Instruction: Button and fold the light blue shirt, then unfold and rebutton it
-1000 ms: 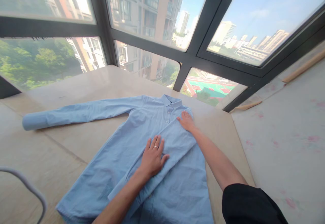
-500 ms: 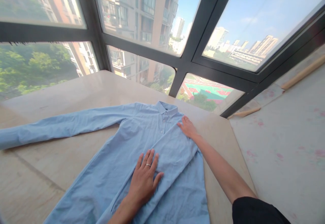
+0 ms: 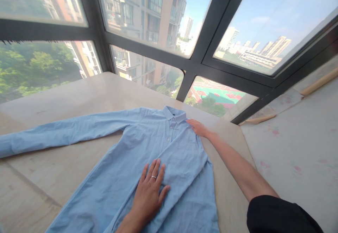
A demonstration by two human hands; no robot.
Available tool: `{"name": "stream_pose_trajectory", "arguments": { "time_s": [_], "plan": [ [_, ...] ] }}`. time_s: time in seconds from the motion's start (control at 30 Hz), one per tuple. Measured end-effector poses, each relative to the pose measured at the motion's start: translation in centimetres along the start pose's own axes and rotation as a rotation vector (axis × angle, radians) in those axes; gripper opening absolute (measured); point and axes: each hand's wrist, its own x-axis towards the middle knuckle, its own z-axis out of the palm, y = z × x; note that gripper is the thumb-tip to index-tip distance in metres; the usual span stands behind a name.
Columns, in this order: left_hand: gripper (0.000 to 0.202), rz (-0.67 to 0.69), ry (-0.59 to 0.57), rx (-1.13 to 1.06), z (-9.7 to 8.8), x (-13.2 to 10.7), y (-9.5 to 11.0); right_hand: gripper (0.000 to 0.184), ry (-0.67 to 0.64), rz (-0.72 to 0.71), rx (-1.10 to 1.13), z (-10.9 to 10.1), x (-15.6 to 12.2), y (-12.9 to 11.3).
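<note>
A light blue button-up shirt [image 3: 142, 138] lies front up, its collar [image 3: 174, 115] toward the window. One sleeve [image 3: 66, 130] stretches out to the left; the other is folded diagonally down across the front. My left hand [image 3: 150, 190], with a ring on one finger, lies flat on the folded sleeve, fingers spread. At the shoulder beside the collar, my right hand [image 3: 198, 127] touches the fabric with outstretched fingers. The shirt's lower hem is out of view.
Beneath the shirt is a pale stone-like surface [image 3: 87, 92] with a dark seam at lower left. Dark window frames [image 3: 190, 74] border it at the back. A wall with floral paper [image 3: 295, 148] stands on the right.
My right hand has slid slightly up and outward along the shoulder, toward its outer edge near the collar. My left hand stays on the folded sleeve. The view has shifted slightly.
</note>
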Motion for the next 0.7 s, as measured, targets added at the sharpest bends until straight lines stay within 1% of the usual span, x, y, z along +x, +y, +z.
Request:
{"name": "stream_pose_trajectory", "arguments": {
  "time_s": [0.07,0.17,0.23,0.3,0.37,0.4,0.43,0.5,0.53,0.57,0.6,0.63,0.7],
  "plan": [
    [0.063,0.001,0.009,0.009,0.1,0.0,0.0,0.058,-0.031,-0.091,-0.009,-1.1,0.2,0.4],
    [0.063,0.002,0.012,0.016,0.2,-0.1,0.0,0.055,-0.063,-0.136,-0.035,-2.6,0.3,1.1],
    [0.062,-0.004,0.003,0.002,0.2,-0.2,0.1,0.052,-0.069,-0.126,-0.049,-3.1,0.2,1.6],
    [0.061,-0.015,-0.021,-0.039,-0.2,-0.2,0.0,0.050,-0.063,-0.099,-0.052,-3.4,0.1,1.9],
    [0.056,-0.055,-0.073,-0.114,-1.3,0.5,-0.1,0.048,-0.047,-0.060,-0.043,-3.3,0.1,2.0],
    [0.053,-0.095,-0.114,-0.164,-2.2,1.4,-0.3,0.047,-0.038,-0.040,-0.034,-3.3,0.1,2.0],
    [0.051,-0.151,-0.156,-0.217,-3.3,2.6,-0.6,0.046,-0.028,-0.021,-0.023,-3.2,0.2,1.9],
    [0.054,-0.299,-0.258,-0.333,-5.5,6.1,-1.2,0.044,-0.012,0.007,0.007,-3.0,0.5,1.8],
    [0.055,-0.355,-0.270,-0.371,-6.4,8.3,-1.6,0.043,-0.006,0.015,0.023,-2.9,0.6,1.7],
    [0.052,-0.373,-0.235,-0.386,-7.1,10.8,-2.0,0.042,0.001,0.019,0.040,-2.9,0.7,1.6],
    [0.048,-0.353,-0.173,-0.380,-7.5,13.3,-2.4,0.042,0.006,0.020,0.055,-2.8,0.8,1.6],
    [0.045,-0.316,-0.129,-0.365,-7.5,15.9,-2.8,0.042,0.009,0.017,0.069,-2.7,0.9,1.6],
    [0.040,-0.227,-0.075,-0.326,-6.4,20.9,-3.6,0.042,0.011,-0.004,0.086,-2.4,0.9,1.8]
  ]
}}
